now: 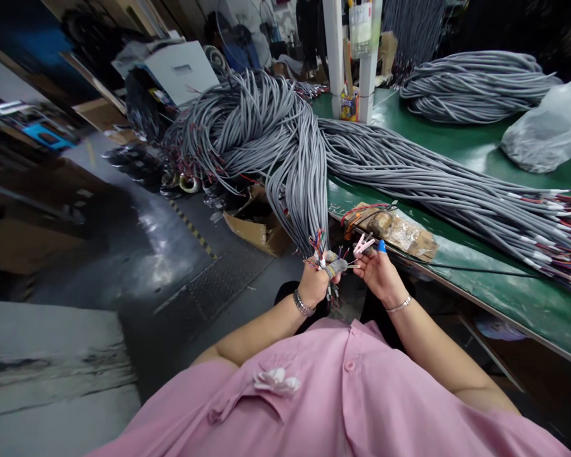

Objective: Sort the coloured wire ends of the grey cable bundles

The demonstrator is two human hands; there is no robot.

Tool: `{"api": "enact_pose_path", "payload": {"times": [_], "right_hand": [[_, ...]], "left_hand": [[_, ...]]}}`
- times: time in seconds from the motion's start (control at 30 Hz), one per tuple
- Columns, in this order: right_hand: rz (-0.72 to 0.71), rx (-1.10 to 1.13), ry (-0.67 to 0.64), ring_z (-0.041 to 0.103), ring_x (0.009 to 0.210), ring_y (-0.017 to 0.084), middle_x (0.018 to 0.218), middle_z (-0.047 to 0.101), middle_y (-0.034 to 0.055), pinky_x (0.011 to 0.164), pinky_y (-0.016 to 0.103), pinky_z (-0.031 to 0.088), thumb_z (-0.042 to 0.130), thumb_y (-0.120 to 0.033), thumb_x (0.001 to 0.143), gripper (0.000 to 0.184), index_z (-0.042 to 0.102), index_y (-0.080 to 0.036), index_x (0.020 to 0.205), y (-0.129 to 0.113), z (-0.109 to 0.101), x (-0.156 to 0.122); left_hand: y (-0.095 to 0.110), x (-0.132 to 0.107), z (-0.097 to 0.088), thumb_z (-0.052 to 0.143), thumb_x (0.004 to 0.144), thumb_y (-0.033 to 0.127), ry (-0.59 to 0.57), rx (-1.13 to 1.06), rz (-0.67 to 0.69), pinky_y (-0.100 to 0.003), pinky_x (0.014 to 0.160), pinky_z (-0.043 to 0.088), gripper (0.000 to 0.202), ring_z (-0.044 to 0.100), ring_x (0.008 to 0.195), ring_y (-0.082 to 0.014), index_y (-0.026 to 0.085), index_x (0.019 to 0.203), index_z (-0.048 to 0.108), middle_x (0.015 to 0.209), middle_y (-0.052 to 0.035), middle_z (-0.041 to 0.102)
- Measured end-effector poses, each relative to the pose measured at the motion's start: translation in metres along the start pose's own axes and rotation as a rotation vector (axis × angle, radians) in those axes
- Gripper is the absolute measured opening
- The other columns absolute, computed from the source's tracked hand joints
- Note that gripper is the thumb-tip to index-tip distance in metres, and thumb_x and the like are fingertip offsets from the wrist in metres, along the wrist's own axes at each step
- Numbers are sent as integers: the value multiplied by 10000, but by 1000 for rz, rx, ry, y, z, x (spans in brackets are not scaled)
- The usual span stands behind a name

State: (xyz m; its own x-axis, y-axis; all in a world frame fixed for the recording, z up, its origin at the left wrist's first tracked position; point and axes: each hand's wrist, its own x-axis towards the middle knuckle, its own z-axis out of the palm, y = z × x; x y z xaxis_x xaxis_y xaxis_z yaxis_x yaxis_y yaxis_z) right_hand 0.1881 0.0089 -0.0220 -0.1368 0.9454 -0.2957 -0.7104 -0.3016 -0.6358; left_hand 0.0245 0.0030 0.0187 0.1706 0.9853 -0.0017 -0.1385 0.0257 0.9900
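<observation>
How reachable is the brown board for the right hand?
Probably yes: the right hand is near the brown board, way mostly free, though its grip seems to hold a pink tool.

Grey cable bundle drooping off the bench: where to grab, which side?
Probably around the narrowing lower stretch of the grey cable bundle, above the coloured wire ends, from the person's left: strands gather there, and the green bench stands right.

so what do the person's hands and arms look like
Left hand: a grey, yellow-striped wrap, apparently on the thumb, and a chunky metal-link band at the wrist. Right hand: a blue fingertip cover and a slim silvery bracelet. Both forearms are bare below pink sleeves.
</observation>
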Motion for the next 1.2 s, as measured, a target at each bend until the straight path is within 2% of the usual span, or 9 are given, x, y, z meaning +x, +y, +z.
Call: {"api": "enact_pose_path", "payload": {"times": [0.07,0.23,0.37,0.5,0.57,0.63,0.73,1.0,1.2], "right_hand": [[-30,-28,-32,586,654,135,824,687,31,614,263,501,652,-698,717,496,673,-219,843,-5,3,6],[-125,-31,-41,579,668,135,820,686,24,606,260,484,709,-641,712,449,667,-209,825,-8,11,14],[-186,10,-10,539,623,132,707,635,2,578,257,459,739,-615,697,424,643,-205,750,-5,15,14],[-156,0,-30,523,603,132,685,613,-3,578,271,457,693,-665,706,465,637,-205,743,-5,17,9],[-105,-54,-89,525,605,124,696,614,-7,604,275,465,729,-609,707,421,651,-200,767,-6,17,3],[-70,-138,-129,535,615,116,711,623,-11,625,267,462,803,-474,688,330,669,-193,798,-5,16,-3],[-64,-216,-112,539,617,104,740,643,-13,625,253,441,842,-334,659,271,688,-188,828,-2,15,-9],[-188,-275,-36,507,617,104,725,631,-14,600,247,410,816,-318,683,212,687,-188,788,11,16,-12],[-201,-259,-26,475,588,92,666,594,-33,600,243,403,799,-309,708,178,676,-191,759,16,18,-17]], "left_hand": [[2,2,4,738,703,397,7,-11,1,-226,472,348,365,437,426,-68,164,524,522,453,32,508],[1,4,9,722,722,380,-4,13,-2,-226,479,352,350,454,447,-72,162,523,533,462,25,516],[-4,7,12,730,722,353,-13,47,-20,-220,473,344,347,440,434,-65,162,531,513,458,35,511],[-10,10,14,742,709,340,7,74,-29,-218,482,361,330,453,440,-70,165,553,510,461,42,515],[-13,10,12,738,707,331,14,75,-29,-218,479,362,303,457,441,-73,167,573,522,471,43,521],[-15,8,10,725,711,311,17,85,-22,-218,478,364,275,462,444,-76,168,583,528,477,43,527],[-16,4,5,702,718,269,12,137,-2,-216,492,374,239,469,455,-78,168,586,530,481,42,535],[-10,-3,3,729,721,332,39,178,-10,-225,511,399,279,508,479,-94,166,576,558,493,22,564],[-12,-3,0,709,762,373,68,129,24,-229,530,428,301,535,493,-96,166,589,576,512,13,581]]}}
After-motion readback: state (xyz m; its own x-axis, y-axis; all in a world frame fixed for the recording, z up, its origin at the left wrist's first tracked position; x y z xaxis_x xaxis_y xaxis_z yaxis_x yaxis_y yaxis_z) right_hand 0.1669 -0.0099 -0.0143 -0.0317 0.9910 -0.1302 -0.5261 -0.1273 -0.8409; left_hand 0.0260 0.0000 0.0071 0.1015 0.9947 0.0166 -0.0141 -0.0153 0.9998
